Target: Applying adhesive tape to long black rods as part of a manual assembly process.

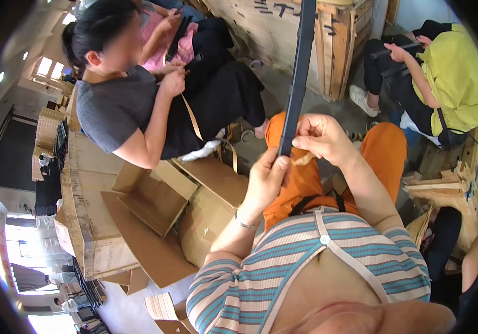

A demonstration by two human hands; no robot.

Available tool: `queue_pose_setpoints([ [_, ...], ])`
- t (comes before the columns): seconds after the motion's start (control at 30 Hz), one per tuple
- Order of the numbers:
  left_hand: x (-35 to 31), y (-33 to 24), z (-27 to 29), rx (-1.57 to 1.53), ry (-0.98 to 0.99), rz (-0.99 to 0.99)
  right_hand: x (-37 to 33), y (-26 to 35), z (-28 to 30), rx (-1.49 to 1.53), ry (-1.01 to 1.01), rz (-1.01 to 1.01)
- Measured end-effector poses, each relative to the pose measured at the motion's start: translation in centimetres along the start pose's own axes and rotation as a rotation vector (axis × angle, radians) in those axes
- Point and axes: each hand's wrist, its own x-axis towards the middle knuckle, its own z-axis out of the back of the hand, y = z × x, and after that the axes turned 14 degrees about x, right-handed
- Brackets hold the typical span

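A long, narrow black bar (298,72) runs upward and away from me over my lap. Its near end is in the closed fingers of my left hand (268,177), with the thumb laid along it. Beside that end, the thumb and forefinger of my right hand (325,139) are pinched together against the bar's side. Below those fingers hangs a short, crumpled tan strip (304,160), which seems to come from the right hand's grip. What lies right between the fingertips is partly hidden.
Open cardboard boxes (155,206) stand at my left beside a wooden crate (105,259). A co-worker in a grey shirt (116,111) sits close at the left with a tan strip (191,117). Another in yellow-green (456,78) sits at the far right. Ahead is a large wooden crate (278,39).
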Motion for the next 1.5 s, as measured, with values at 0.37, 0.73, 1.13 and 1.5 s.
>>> queue_pose_setpoints([
  [0.37,0.9,0.5,0.6,-0.169,0.025,0.009,-0.9,-0.7,-0.9,-0.508,-0.199,0.083],
  [0.73,0.7,0.8,0.7,-0.370,0.212,0.021,-0.5,-1.4,-0.2,-0.161,-0.143,0.035],
  [1.13,0.6,3.6,0.1,-0.697,0.382,0.211,-0.3,-2.2,0.8,0.039,0.107,-0.091],
  [1.5,1.9,5.3,-1.8,0.086,-0.038,0.105,-0.2,-3.9,3.3,-0.546,-0.066,0.016],
])
